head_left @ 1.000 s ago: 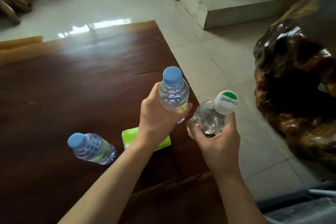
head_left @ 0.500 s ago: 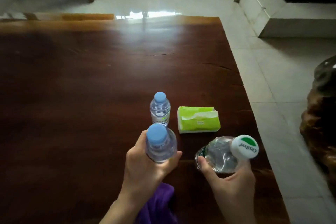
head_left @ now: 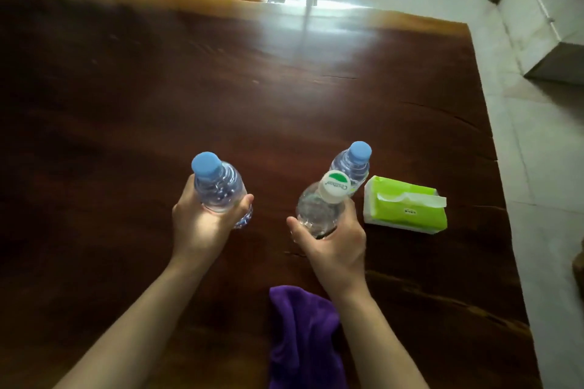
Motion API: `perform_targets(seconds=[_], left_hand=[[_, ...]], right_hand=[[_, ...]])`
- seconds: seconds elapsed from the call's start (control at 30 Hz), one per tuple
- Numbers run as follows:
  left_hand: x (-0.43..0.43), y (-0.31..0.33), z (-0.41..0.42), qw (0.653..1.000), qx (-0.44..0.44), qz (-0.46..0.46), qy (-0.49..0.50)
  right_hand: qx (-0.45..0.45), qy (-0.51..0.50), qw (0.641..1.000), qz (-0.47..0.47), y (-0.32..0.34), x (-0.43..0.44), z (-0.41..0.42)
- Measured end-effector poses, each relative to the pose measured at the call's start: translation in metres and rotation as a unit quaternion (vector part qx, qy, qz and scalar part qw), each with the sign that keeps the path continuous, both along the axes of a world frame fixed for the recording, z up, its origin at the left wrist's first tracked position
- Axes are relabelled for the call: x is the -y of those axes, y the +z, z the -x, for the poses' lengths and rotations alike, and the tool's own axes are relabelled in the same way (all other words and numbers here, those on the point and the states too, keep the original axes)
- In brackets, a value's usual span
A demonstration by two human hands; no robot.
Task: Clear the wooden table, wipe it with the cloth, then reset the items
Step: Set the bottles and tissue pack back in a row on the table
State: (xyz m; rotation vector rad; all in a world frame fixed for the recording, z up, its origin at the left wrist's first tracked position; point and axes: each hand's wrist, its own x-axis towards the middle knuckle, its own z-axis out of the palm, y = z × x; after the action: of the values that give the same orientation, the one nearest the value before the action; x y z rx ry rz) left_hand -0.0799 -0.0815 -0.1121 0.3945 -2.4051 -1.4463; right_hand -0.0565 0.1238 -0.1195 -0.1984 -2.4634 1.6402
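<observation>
Clear bottles, three (head_left: 353, 164), two held, one cloth (head_left: 303, 338)

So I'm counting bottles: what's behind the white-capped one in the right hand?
Behind the white-capped bottle, held in the right hand, a blue-capped bottle stands on the wooden table beside the green tissue pack. Its lower part is hidden.

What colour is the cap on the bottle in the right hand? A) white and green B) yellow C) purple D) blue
A: the right hand holds a clear bottle whose cap is white with a green patch.
</observation>
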Motion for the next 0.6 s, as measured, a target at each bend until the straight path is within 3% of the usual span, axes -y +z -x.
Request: perform_targets(seconds=[0.3, 0.6], left_hand=[[0.025, -0.012, 0.05, 1.0, 0.001, 0.016, 0.02], [0.027, -0.025, 0.081, 1.0, 0.001, 0.006, 0.014]], right_hand=[[-0.022, 0.042, 0.999, -0.026, -0.018, 0.043, 0.08], [-0.009, 0.058, 0.997, -0.058, -0.037, 0.05, 0.105]])
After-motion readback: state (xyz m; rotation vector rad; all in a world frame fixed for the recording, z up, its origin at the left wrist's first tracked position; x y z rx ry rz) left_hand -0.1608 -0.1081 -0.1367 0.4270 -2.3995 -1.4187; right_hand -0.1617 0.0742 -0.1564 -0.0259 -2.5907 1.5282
